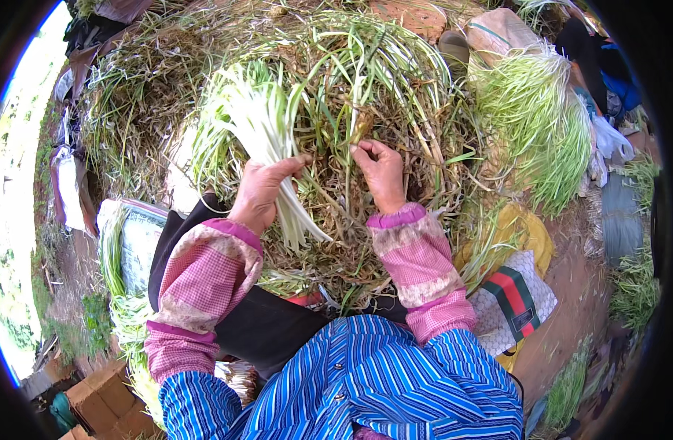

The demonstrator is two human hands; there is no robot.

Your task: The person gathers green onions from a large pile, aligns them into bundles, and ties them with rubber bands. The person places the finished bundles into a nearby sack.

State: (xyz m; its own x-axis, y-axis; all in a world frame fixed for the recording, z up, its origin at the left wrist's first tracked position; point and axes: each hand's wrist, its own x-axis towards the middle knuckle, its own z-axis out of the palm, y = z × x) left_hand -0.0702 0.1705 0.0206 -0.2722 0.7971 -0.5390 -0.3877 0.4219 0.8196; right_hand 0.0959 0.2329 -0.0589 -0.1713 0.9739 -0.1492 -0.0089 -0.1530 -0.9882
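Note:
My left hand [265, 190] is closed around a bunch of leafy greens with long white stems [265, 118]. The pale stem ends stick out below the fist, and the green leaves fan out above it. To its right, the thumb and forefinger of my right hand [379, 170] pinch a single stalk [356, 99] with a yellowed, withered leaf on it. Under both hands lies a heap of green stalks and dry brown leaves [325, 264].
Trimmed greens [534, 121] are piled at the right by a pale sack [501, 33]. A yellow bag [526, 231] and a patterned bag with a striped band [512, 305] lie at my right. More greens [112, 247] hang over a printed sack [141, 236] at my left. Bricks [103, 396] stand lower left.

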